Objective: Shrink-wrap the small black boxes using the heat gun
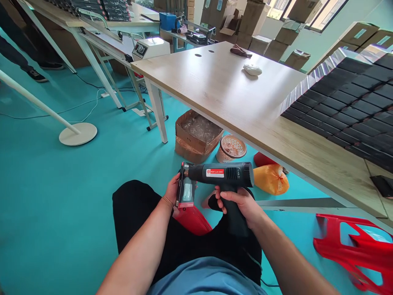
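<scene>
Closed firmly, the right hand (237,201) has hold of one black heat gun (220,174) bearing a red-and-white label. One small black-and-red boxed pack with a clear window (186,185) is clasped upright in the left hand (173,190), its fingers shut around the pack's side. Both hands are held above a black-clothed lap (135,213). The gun's long axis is laid almost level across the view, with its nozzle pointed toward the person's left and set against or just beside the pack's upper end; which of the two cannot be told. Its handle (233,219) is angled downward. Two bare forearms are reached inward from the lower corners, the elbows out of view.

One glossy red moulded plastic piece (193,220) is seen just below the pack, and a second red moulded plastic piece (353,250) lies on the teal floor (55,192) at right. One tied orange plastic bag (270,179), one open cardboard carton of clear plastic pieces (196,137) and one round copper-coloured tub (231,148) are set near the hands, beneath one pale wood table (215,90) on which rows of black boxes (346,102) are stacked.
</scene>
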`<action>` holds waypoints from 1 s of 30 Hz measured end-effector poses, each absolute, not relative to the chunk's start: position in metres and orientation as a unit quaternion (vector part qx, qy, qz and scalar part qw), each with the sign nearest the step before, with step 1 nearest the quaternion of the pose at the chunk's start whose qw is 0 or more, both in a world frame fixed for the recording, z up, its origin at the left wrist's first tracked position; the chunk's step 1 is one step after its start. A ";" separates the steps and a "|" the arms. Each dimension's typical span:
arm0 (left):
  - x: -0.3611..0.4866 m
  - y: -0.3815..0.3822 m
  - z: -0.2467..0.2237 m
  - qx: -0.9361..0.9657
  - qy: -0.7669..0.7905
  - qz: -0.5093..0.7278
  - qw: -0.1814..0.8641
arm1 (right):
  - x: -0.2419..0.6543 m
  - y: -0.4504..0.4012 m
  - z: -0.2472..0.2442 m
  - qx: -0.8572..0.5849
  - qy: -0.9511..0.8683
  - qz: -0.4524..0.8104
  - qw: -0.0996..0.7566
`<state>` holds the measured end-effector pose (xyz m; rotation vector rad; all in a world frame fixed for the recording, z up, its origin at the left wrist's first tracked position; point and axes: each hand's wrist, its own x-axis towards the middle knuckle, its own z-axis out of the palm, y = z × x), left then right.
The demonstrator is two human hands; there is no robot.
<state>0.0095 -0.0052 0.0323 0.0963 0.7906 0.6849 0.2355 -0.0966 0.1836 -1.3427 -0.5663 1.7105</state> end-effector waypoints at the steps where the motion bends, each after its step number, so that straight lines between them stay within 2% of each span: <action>1: 0.009 -0.005 0.032 0.040 0.371 0.330 0.867 | 0.235 -0.097 0.182 -0.558 -0.206 0.666 0.450; 3: 0.009 -0.005 0.032 0.029 0.361 0.333 0.870 | 0.235 -0.097 0.181 -0.583 -0.173 0.641 0.468; 7: 0.008 -0.006 0.031 0.047 0.386 0.323 0.863 | 0.235 -0.100 0.187 -0.533 -0.207 0.695 0.436; 12: 0.008 -0.008 0.030 0.060 0.364 0.314 0.875 | 0.229 -0.093 0.195 -0.531 -0.108 0.686 0.486; 16: 0.008 -0.009 0.028 0.072 0.362 0.330 0.869 | 0.230 -0.088 0.193 -0.531 -0.170 0.689 0.464; 20: 0.007 -0.009 0.029 0.064 0.357 0.330 0.872 | 0.239 -0.084 0.188 -0.607 -0.162 0.621 0.468; 23: 0.007 -0.008 0.030 0.067 0.360 0.321 0.873 | 0.240 -0.085 0.194 -0.612 -0.189 0.620 0.453; 26: 0.010 -0.006 0.030 0.060 0.388 0.324 0.861 | 0.237 -0.094 0.211 -0.571 -0.308 0.661 0.376; 30: 0.011 -0.004 0.024 0.042 0.391 0.325 0.860 | 0.234 -0.104 0.234 -0.516 -0.459 0.711 0.132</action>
